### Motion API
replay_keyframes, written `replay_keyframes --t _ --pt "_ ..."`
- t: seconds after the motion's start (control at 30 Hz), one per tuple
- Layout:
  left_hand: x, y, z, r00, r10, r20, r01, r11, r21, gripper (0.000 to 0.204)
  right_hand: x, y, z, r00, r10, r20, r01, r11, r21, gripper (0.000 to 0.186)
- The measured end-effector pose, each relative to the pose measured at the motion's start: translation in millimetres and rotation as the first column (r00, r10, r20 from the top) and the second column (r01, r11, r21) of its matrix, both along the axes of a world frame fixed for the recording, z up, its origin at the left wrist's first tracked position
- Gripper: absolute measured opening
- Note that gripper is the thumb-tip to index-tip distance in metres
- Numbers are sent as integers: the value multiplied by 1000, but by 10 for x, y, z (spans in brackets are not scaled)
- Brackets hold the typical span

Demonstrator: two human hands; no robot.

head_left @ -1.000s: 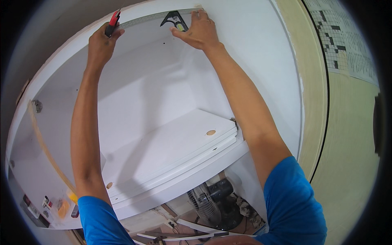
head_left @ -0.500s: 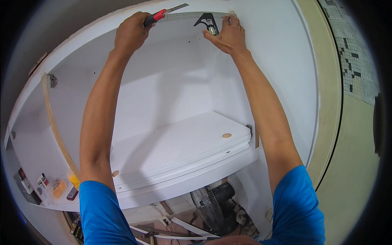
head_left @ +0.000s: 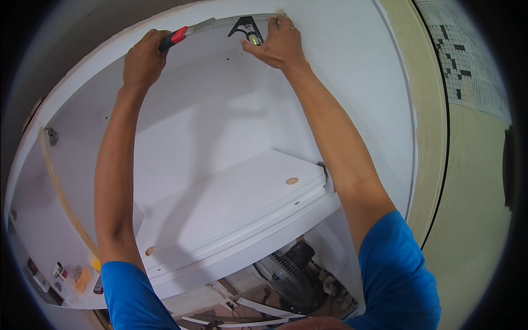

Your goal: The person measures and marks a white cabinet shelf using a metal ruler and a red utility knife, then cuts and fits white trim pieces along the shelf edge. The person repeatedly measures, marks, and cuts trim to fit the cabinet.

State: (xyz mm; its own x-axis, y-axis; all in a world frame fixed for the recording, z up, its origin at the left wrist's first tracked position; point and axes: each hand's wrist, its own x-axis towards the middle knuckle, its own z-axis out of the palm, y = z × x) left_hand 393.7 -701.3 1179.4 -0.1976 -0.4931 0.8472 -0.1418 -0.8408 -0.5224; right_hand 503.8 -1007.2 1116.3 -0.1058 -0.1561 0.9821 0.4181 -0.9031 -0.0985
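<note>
My left hand [head_left: 144, 61] grips a red and black utility knife [head_left: 175, 38], its long blade out and pointing right. The blade tip lies along or very close to the steel rule of a combination square. Under my right hand [head_left: 283, 47], the square's black head [head_left: 246, 25] with its small level vial sits between thumb and fingers. My fingertips press the rule's right end against the white cabinet's top front edge [head_left: 159, 23]. Whether the blade touches the rule or the cabinet I cannot tell.
White panels [head_left: 220, 203] with round hinge holes lie stacked inside the cabinet. A metal hinge [head_left: 51, 136] is on the divider at left. Small tools and an orange item in plastic [head_left: 82, 279] lie at lower left. A fan [head_left: 286, 278] stands below; a wooden door frame [head_left: 432, 110] is at right.
The whole view has shifted, so both hands appear further left. The knife has come down from above the rule, and its blade now lies along it. The right hand keeps its hold on the square.
</note>
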Motion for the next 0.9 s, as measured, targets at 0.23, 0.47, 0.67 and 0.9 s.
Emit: replay_keyframes --t 0.23,0.47,0.67,0.9 --pt "23 25 9 1000 -1 -3 1 1000 23 33 -17 -29 12 999 13 -53 -13 1000 -15 116" --pt "35 33 15 1000 -19 -3 19 999 49 33 75 -46 22 994 -76 83 77 997 -9 110" --pt "56 52 49 999 -45 10 44 996 82 33 91 -57 38 993 -70 93 70 998 -2 110" --pt "48 37 41 999 -39 -4 40 998 51 33 1 -65 33 998 -51 48 52 998 -28 111"
